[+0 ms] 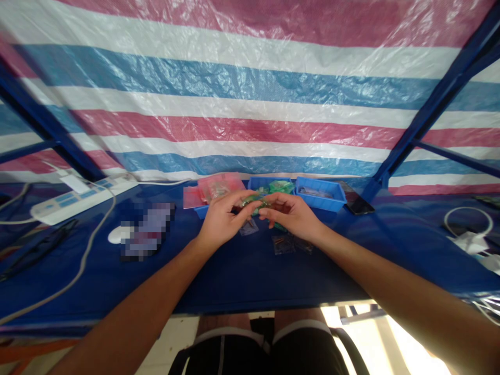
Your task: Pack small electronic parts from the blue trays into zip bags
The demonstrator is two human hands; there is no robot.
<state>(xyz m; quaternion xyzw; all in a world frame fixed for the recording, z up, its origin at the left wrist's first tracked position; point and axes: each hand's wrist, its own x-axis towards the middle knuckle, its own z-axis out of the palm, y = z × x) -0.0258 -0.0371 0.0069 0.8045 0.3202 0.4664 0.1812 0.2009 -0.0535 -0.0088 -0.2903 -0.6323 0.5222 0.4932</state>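
Both hands meet above the middle of the blue table, in front of the bins. My left hand (223, 217) pinches a small clear-green plastic bag (255, 199) between thumb and fingers. On the bag's other side, my right hand (291, 212) pinches it too, with thumb and index finger together. What the bag holds is too small to make out. Below the hands lie small clear bags, one (249, 227) near my left hand and another (283, 244) with thin brownish pieces below my right hand.
Pink bags (219, 186) lie behind my left hand. A blue bin (320, 194) and a phone (360, 204) are at the right. A power strip (84, 198), a cable (88, 255) and a white round object (117, 235) are at the left. Striped sheeting (250, 94) hangs behind.
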